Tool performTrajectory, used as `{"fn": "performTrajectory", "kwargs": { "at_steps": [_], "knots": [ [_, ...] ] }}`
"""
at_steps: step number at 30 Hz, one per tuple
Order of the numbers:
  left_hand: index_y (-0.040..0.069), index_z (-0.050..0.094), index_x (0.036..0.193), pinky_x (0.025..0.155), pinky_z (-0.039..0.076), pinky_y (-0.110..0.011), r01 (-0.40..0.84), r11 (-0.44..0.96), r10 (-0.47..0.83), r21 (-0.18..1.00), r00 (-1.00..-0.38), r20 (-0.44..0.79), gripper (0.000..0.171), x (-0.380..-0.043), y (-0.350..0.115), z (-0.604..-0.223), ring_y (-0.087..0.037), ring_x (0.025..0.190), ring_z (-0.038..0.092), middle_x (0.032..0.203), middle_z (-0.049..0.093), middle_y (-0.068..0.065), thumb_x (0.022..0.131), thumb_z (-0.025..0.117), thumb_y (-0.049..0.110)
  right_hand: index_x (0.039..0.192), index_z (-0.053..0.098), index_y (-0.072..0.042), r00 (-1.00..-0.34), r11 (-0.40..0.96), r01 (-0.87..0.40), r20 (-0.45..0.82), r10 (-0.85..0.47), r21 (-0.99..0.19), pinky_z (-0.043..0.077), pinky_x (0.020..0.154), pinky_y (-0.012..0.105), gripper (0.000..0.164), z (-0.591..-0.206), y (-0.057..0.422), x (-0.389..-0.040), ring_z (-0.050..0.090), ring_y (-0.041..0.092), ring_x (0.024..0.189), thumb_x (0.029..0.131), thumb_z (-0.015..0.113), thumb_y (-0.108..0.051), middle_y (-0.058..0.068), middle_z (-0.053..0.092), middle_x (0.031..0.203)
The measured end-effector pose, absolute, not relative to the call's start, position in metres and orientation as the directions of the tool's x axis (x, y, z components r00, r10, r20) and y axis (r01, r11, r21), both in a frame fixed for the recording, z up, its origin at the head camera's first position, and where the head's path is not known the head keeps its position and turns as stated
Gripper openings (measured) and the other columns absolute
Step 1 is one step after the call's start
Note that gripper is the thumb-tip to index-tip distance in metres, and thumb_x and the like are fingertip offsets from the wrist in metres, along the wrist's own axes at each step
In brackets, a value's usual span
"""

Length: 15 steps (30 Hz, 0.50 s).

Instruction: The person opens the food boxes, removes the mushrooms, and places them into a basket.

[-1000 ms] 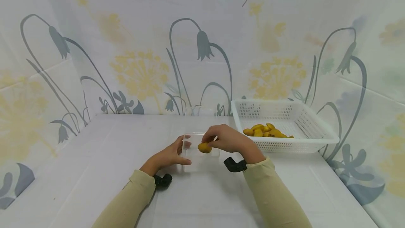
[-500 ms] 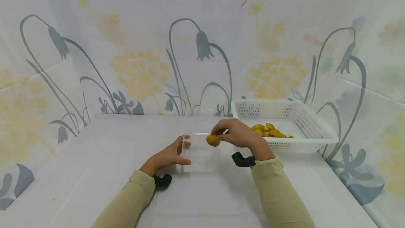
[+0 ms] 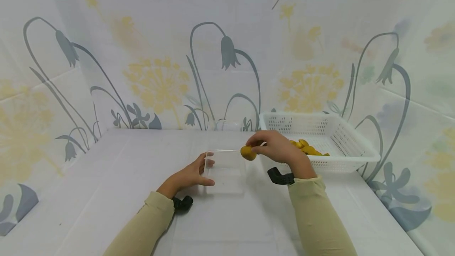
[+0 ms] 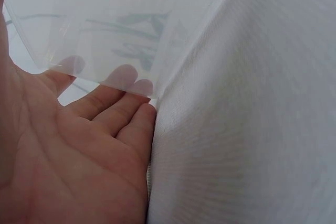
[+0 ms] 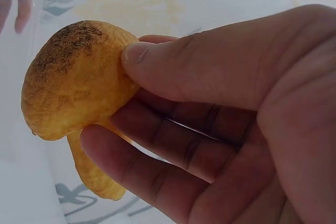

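My right hand (image 3: 275, 147) pinches a yellow mushroom (image 5: 79, 82) between thumb and fingers. In the right wrist view its rounded cap has a dark brown patch, and its short stem points down. The head view shows this mushroom just right of a clear plastic box (image 3: 227, 187), at about rim height. My left hand (image 3: 190, 175) holds the box's left side, with the thumb at the near part and the fingers at the far part. In the left wrist view, fingertips (image 4: 123, 75) show through the clear wall.
A white perforated basket (image 3: 341, 163) stands at the back right, holding several yellow mushrooms (image 3: 311, 150), partly hidden by my right hand. Another clear plastic piece (image 3: 224, 125) stands at the back, against the flowered cloth. White cloth (image 3: 117, 177) covers the table.
My right hand has moved right and slightly away from me with the mushroom, from over the box to beside its right rim. The left hand and the box have stayed put.
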State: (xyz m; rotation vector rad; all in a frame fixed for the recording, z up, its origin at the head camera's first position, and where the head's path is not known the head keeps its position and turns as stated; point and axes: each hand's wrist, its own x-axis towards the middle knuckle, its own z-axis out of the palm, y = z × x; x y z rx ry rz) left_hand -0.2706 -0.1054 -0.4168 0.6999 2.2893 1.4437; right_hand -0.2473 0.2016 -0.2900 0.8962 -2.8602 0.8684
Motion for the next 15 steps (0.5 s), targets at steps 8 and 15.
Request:
{"fn": "performTrajectory", "kwargs": {
  "at_steps": [8, 15],
  "knots": [
    [0.016, 0.015, 0.151, 0.120, 0.018, -0.048, 0.217, 0.361, 0.569, 0.907, -0.822, -0.029, 0.098, -0.272, -0.106, -0.418, -0.031, 0.149, 0.019, 0.155, 0.032, -0.018, 0.079, 0.080, 0.019, 0.113, 0.070, -0.016, -0.854, 0.687, -0.509, 0.203, -0.480, -0.518, 0.052, 0.093, 0.042, 0.021, -0.288, 0.217, -0.249, 0.062, 0.020, 0.104, 0.093, 0.064, -0.017, 0.002, 0.068, 0.111],
    [0.013, 0.015, 0.152, 0.120, 0.019, -0.049, 0.231, 0.348, 0.576, 0.909, -0.817, -0.013, 0.099, -0.274, -0.106, -0.420, -0.033, 0.149, 0.019, 0.155, 0.032, -0.020, 0.079, 0.081, 0.020, 0.115, 0.070, -0.019, -0.889, 0.702, -0.452, 0.209, -0.408, -0.550, 0.051, 0.091, 0.042, 0.023, -0.286, 0.233, -0.250, 0.062, 0.022, 0.107, 0.093, 0.063, -0.021, 0.003, 0.069, 0.113]
  ]
}}
